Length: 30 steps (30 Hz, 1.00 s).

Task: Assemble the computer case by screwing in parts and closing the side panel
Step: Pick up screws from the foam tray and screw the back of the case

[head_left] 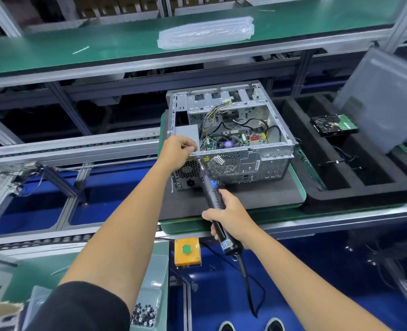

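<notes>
Computer case (pixel 231 139) assembly is being judged as midway. Nearest, the electric screwdriver (pixel 213 199) is being gripped by the right hand (pixel 231 215), its tip being pressed at the rear upper edge; the screw itself is hidden. The left hand (pixel 179 149) is being curled over that rim. Beyond, on the table's dark mat (pixel 257 194), the interior is being left exposed; the side panel (pixel 384 96) is blurred, uninstalled.

The open computer case (pixel 231 134) gives access from above, though cables (pixel 236 123) cross its interior and the left hand (pixel 178 149) covers its near-left top edge. The screwdriver (pixel 214 201), gripped by the right hand (pixel 231 216), blocks the near rear face. To the right, a hard drive (pixel 334 125) and what appears to be a leaning grey panel (pixel 386 101) crowd the black foam tray (pixel 365 187).
</notes>
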Tool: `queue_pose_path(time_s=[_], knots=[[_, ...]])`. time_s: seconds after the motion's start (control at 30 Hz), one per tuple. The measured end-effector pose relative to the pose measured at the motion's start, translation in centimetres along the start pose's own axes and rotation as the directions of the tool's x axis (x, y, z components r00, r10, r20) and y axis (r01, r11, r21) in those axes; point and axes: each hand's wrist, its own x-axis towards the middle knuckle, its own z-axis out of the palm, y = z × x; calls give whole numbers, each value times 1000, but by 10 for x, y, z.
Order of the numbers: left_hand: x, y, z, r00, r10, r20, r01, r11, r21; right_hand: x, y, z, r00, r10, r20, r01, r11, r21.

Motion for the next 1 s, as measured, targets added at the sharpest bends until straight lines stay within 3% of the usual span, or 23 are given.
queue_pose_path(time_s=[0.43, 0.67, 1.0], knots=[[4, -2, 0, 1000, -12, 27, 12, 1000, -15, 4, -2, 22, 997, 14, -70, -12, 1000, 26], [4, -1, 0, 999, -7, 34, 8, 1000, -14, 3, -4, 25, 993, 3, -114, -9, 999, -53], [3, -2, 1, 1000, -1, 25, 0, 1000, 7, -1, -12, 24, 994, 36, -103, -38, 999, -13]])
